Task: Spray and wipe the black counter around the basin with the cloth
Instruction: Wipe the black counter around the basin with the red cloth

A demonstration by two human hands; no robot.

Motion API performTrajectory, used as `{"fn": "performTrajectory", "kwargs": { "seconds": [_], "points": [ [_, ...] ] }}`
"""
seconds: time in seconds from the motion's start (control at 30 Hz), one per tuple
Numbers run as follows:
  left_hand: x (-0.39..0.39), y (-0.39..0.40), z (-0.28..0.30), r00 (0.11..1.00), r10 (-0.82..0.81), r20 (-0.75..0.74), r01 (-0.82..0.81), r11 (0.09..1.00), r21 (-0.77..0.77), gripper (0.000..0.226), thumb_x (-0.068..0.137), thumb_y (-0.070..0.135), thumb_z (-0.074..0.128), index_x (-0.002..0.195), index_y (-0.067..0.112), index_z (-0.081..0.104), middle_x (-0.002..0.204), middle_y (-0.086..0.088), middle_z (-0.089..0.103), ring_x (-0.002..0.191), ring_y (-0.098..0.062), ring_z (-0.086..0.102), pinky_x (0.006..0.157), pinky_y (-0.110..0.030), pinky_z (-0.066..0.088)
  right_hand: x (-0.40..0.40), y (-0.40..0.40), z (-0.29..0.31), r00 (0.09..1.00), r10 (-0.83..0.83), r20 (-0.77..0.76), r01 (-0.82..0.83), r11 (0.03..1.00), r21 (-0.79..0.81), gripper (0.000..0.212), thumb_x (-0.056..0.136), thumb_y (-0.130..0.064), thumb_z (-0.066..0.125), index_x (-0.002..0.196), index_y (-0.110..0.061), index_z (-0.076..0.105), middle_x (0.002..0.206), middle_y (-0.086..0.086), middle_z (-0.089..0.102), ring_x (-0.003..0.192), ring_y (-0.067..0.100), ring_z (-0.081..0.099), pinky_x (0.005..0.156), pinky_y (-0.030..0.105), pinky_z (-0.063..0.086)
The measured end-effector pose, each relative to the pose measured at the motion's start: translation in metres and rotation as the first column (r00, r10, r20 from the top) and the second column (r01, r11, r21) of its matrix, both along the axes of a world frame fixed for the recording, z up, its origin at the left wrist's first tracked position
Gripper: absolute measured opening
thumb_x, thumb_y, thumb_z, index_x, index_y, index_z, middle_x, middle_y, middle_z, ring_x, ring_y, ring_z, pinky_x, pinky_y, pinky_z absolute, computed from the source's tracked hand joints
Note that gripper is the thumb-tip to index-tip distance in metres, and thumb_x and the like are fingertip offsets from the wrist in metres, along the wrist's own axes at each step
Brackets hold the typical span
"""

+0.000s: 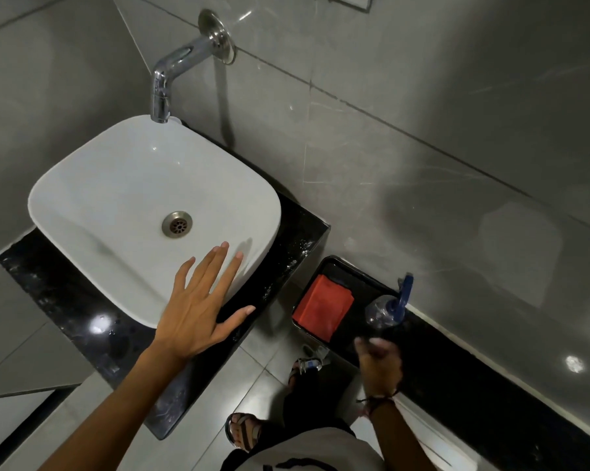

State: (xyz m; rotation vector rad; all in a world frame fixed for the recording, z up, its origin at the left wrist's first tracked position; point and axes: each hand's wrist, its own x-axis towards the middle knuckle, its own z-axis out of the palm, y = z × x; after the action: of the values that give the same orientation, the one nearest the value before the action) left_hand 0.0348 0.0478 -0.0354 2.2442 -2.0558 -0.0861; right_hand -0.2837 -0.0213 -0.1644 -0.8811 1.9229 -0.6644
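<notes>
White basin (pixel 123 198) on the black counter (pixel 65 300), filling the frame from 9 to 11 o'clock, drain (pixel 177 224) near its middle. Chrome tap (pixel 171 79) out of the grey tiled wall at 12 o'clock, spout over the basin's far rim. Water droplets glinting on the counter's right end, at about 3 o'clock from the drain. Left hand (pixel 198 307) flat and spread, fingers released, over the basin's near corner, thumb stretched across the counter edge; grasping nothing. At 4 o'clock from the basin, lower down beside the wall: black tray (pixel 361 351) with the folded red cloth (pixel 322 309) lying inside, and the clear spray bottle (pixel 383 312) with blue trigger standing at the cloth's 3 o'clock. Right hand (pixel 380 363) just at 6 o'clock of the bottle, blurred, fingers curled; touching it or not, cannot tell. Thread band on that wrist. Sandalled feet (pixel 242 433) on grey floor tiles at 6 o'clock.
</notes>
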Motion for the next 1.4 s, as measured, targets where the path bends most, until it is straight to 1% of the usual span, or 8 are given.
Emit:
{"fn": "performTrajectory", "kwargs": {
  "seconds": [0.13, 0.37, 0.6, 0.7, 0.87, 1.1, 1.3, 1.4],
  "points": [
    [0.0, -0.001, 0.007, 0.992, -0.017, -0.128, 0.012, 0.999, -0.037, 0.082, 0.1, 0.063, 0.041, 0.161, 0.009, 0.032, 0.169, -0.021, 0.032, 0.151, -0.038, 0.041, 0.117, -0.06, 0.043, 0.04, -0.022, -0.005, 0.988, 0.07, 0.138, -0.108, 0.95, 0.294, 0.032, 0.085, -0.025, 0.08, 0.102, -0.001, 0.07, 0.121, 0.022, 0.071, 0.111, 0.036, 0.065, 0.095, 0.04, 0.05],
    [0.022, 0.012, 0.01, 0.989, 0.004, -0.148, -0.006, 1.0, -0.011, 0.083, 0.1, 0.065, 0.037, 0.161, 0.009, 0.033, 0.169, -0.019, 0.033, 0.145, -0.037, 0.047, 0.114, -0.053, 0.046, 0.082, -0.063, -0.008, 1.0, 0.003, 0.023, -0.013, 0.907, 0.42, 0.088, 0.075, -0.032, 0.088, 0.141, 0.004, 0.041, 0.146, 0.028, 0.051, 0.132, 0.047, 0.054, 0.107, 0.051, 0.047],
    [0.044, 0.02, 0.012, 0.974, 0.191, -0.124, -0.186, 0.981, 0.051, 0.09, 0.096, 0.072, 0.031, 0.162, 0.011, 0.032, 0.167, -0.015, 0.038, 0.146, -0.033, 0.048, 0.111, -0.053, 0.045, 0.082, -0.066, 0.002, 0.952, -0.158, 0.262, 0.105, 0.973, 0.205, 0.043, 0.077, -0.002, 0.076, 0.119, -0.001, 0.07, 0.103, 0.015, 0.069, 0.099, 0.037, 0.067, 0.081, 0.039, 0.056],
    [0.044, 0.019, 0.013, 0.971, 0.209, -0.12, -0.203, 0.977, 0.059, 0.09, 0.093, 0.07, 0.038, 0.161, 0.011, 0.035, 0.166, -0.014, 0.042, 0.144, -0.032, 0.051, 0.109, -0.052, 0.047, 0.08, -0.06, 0.034, 0.96, 0.053, 0.277, -0.019, 0.992, -0.122, 0.035, 0.082, 0.003, 0.072, 0.099, -0.028, 0.073, 0.09, -0.006, 0.071, 0.092, 0.019, 0.073, 0.077, 0.036, 0.059],
    [0.044, 0.018, 0.016, 0.969, 0.223, -0.105, -0.217, 0.974, 0.07, 0.089, 0.092, 0.07, 0.038, 0.16, 0.012, 0.036, 0.164, -0.013, 0.044, 0.143, -0.031, 0.052, 0.108, -0.051, 0.046, 0.124, -0.122, 0.064, 0.886, 0.336, -0.32, -0.454, 0.767, -0.453, 0.06, 0.084, -0.008, 0.073, 0.142, -0.019, 0.059, 0.108, 0.006, 0.059, 0.09, 0.023, 0.065, 0.081, 0.036, 0.062],
    [0.046, 0.017, 0.017, 0.966, 0.23, -0.115, -0.221, 0.971, 0.088, 0.094, 0.091, 0.073, 0.038, 0.16, 0.01, 0.034, 0.165, -0.012, 0.043, 0.146, -0.03, 0.049, 0.11, -0.051, 0.044, 0.176, -0.149, 0.054, 0.24, 0.538, -0.808, -0.928, 0.37, -0.029, 0.061, 0.082, -0.053, 0.061, 0.131, -0.017, 0.067, 0.141, 0.015, 0.052, 0.125, 0.034, 0.049, 0.103, 0.046, 0.041],
    [0.049, 0.017, 0.015, 0.974, 0.2, -0.108, -0.19, 0.977, 0.098, 0.095, 0.09, 0.073, 0.039, 0.159, 0.009, 0.037, 0.163, -0.012, 0.045, 0.144, -0.031, 0.05, 0.109, -0.051, 0.044, 0.16, -0.183, 0.055, 0.178, 0.68, -0.711, -0.983, 0.083, -0.166, 0.06, 0.097, -0.029, 0.054, 0.152, -0.007, 0.046, 0.16, 0.013, 0.045, 0.153, 0.026, 0.039, 0.126, 0.041, 0.031],
    [0.049, 0.018, 0.011, 0.974, 0.205, -0.095, -0.195, 0.976, 0.098, 0.095, 0.089, 0.074, 0.039, 0.158, 0.008, 0.039, 0.163, -0.012, 0.047, 0.144, -0.03, 0.05, 0.108, -0.05, 0.043, 0.158, -0.189, 0.053, 0.295, 0.724, -0.623, -0.946, 0.129, -0.299, 0.049, 0.098, -0.014, 0.053, 0.147, -0.005, 0.053, 0.158, 0.012, 0.048, 0.15, 0.025, 0.044, 0.124, 0.037, 0.037]
  ]
}}
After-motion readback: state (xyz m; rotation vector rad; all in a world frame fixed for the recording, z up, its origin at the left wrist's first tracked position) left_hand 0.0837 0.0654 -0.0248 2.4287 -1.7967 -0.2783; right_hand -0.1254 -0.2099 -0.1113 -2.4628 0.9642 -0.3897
